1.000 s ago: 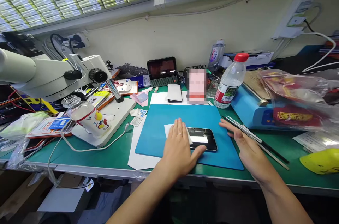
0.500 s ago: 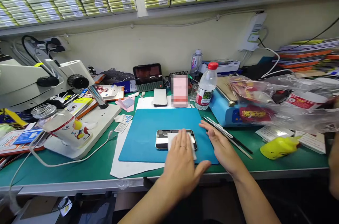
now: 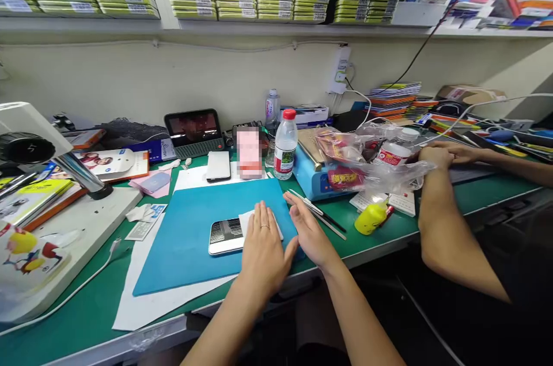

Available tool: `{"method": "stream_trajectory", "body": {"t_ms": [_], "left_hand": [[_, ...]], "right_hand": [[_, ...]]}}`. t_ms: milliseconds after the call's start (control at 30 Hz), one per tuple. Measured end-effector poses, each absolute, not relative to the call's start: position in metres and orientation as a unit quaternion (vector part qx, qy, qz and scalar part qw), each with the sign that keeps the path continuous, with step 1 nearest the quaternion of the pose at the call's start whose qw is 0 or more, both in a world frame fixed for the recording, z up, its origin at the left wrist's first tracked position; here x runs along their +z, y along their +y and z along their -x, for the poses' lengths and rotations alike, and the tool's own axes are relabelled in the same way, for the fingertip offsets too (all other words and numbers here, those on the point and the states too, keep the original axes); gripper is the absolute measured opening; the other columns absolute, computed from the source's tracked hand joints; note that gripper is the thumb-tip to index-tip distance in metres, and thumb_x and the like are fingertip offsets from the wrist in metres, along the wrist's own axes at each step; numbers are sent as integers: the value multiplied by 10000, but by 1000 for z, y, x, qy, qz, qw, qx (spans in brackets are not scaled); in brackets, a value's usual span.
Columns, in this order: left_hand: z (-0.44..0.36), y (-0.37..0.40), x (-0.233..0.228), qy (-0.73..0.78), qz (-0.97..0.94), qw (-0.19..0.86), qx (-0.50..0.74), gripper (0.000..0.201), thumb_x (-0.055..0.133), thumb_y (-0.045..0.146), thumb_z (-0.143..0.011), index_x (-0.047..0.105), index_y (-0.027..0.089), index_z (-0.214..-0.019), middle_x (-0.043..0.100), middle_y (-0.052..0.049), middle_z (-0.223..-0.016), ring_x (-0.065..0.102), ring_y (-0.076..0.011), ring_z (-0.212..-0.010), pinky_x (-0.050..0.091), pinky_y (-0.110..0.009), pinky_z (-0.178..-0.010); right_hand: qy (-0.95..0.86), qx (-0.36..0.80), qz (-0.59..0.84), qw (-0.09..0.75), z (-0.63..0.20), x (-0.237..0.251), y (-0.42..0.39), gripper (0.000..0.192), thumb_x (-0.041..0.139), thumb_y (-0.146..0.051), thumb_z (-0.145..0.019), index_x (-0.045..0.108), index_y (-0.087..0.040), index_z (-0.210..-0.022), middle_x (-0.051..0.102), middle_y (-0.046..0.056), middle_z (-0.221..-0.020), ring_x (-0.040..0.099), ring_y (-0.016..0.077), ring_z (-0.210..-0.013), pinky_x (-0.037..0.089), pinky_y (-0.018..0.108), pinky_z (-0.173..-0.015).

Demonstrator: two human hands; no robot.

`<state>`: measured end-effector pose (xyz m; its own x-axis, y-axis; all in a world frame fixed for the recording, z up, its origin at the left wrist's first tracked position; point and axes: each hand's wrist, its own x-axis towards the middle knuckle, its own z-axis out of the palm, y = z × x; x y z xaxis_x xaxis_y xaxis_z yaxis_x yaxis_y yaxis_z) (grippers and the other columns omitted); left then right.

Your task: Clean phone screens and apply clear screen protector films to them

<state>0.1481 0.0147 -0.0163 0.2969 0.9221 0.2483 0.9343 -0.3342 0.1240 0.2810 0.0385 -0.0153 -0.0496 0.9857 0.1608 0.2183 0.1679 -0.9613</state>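
Hands lay flat on the blue mat (image 3: 181,239) near the front edge of the green table (image 3: 410,222). The left hand (image 3: 262,245) was spread open, palm down, its fingers pressing a white cloth (image 3: 247,221) onto the right end of a phone (image 3: 224,235); it gripped nothing. A ring showed on one finger. The phone lay flat on the mat, its long side running left to right, with only its left part visible beyond the hand. The right hand (image 3: 309,230) rested open just beside the left, at the mat's right edge, fingers straight and pointing away, holding nothing; whether it touched the phone could not be told.

Just beyond the right hand lay a pair of tweezers (image 3: 317,213) on the table, and farther right a small yellow bottle (image 3: 370,219) on its side. Behind the mat stood a water bottle (image 3: 285,147) with a red cap, a white phone-sized slab (image 3: 218,165), and a small dark screen (image 3: 194,127). A microscope base (image 3: 86,222) sat to the left. On the right, another person's forearm (image 3: 444,227) reached to a clear plastic bag (image 3: 389,164).
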Motion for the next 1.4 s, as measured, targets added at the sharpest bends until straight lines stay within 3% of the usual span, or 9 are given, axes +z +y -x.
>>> {"method": "stream_trajectory", "body": {"t_ms": [200, 333, 467, 600, 700, 867, 1033, 1233, 1400], "left_hand": [[-124, -3, -24, -522, 837, 12, -162, 809, 331, 605, -1016, 380, -43, -1498, 329, -278, -1575, 269, -358, -1499, 347, -508, -1195], [-68, -15, -34, -543, 820, 33, -178, 746, 337, 564, -1037, 261, 41, -1563, 278, -234, -1617, 213, -331, -1522, 346, -525, -1194], [-32, -20, -34, -592, 791, 40, -152, 732, 310, 533, -1051, 209, 30, -1574, 221, -244, -1633, 165, -329, -1532, 333, -538, -1196], [-49, -7, -20, -630, 765, 17, -130, 807, 322, 584, -1029, 312, -54, -1522, 253, -289, -1605, 185, -370, -1521, 269, -529, -1226], [-85, 9, -7, -614, 777, -38, -130, 830, 258, 624, -1026, 342, -29, -1530, 256, -239, -1619, 154, -376, -1525, 252, -523, -1233], [-129, 13, 8, -545, 820, -94, -146, 888, 266, 652, -1013, 298, -66, -1534, 191, -256, -1622, 124, -351, -1532, 219, -478, -1248], [-112, -12, 6, -518, 835, -97, -156, 892, 172, 663, -1019, 278, -47, -1548, 203, -245, -1624, 120, -324, -1534, 223, -451, -1250], [-32, -4, 1, -527, 840, -71, -106, 896, 198, 686, -1010, 245, -14, -1567, 159, -231, -1640, 108, -322, -1538, 211, -442, -1251], [38, 34, 8, -460, 885, -42, -56, 779, 284, 627, -1033, 321, 45, -1549, 242, -203, -1626, 189, -295, -1531, 248, -450, -1236]], "right_hand": [[-618, 379, 523, 448, -280, -6, 35, 643, 389, -672, -967, 541, -245, -1422, 526, 108, -1525, 433, 269, -1436, 297, 482, -1200], [-634, 371, 524, 432, -281, -2, 34, 639, 386, -683, -961, 577, -249, -1389, 547, 103, -1508, 436, 284, -1433, 280, 498, -1206], [-621, 382, 530, 432, -282, -3, 38, 652, 388, -707, -945, 588, -259, -1375, 564, 96, -1492, 449, 306, -1420, 288, 521, -1199], [-609, 401, 541, 419, -282, -4, 42, 689, 379, -741, -924, 591, -266, -1375, 565, 100, -1488, 489, 337, -1382, 323, 544, -1176], [-605, 399, 548, 417, -281, -6, 44, 686, 377, -750, -917, 604, -277, -1359, 548, 92, -1506, 498, 342, -1372, 321, 555, -1175], [-616, 373, 543, 431, -281, -11, 50, 676, 391, -750, -910, 622, -267, -1323, 542, 99, -1511, 477, 336, -1393, 314, 547, -1186], [-609, 369, 567, 415, -280, -8, 51, 723, 395, -789, -875, 640, -251, -1291, 547, 119, -1503, 503, 370, -1368, 305, 568, -1189], [-602, 357, 575, 423, -274, 0, 46, 715, 410, -741, -902, 474, -283, -1447, 576, 108, -1481, 488, 346, -1391, 345, 552, -1173], [-629, 331, 572, 408, -274, 2, 48, 687, 457, -672, -923, 414, -279, -1484, 620, 142, -1428, 534, 358, -1352, 451, 547, -1095]]}}
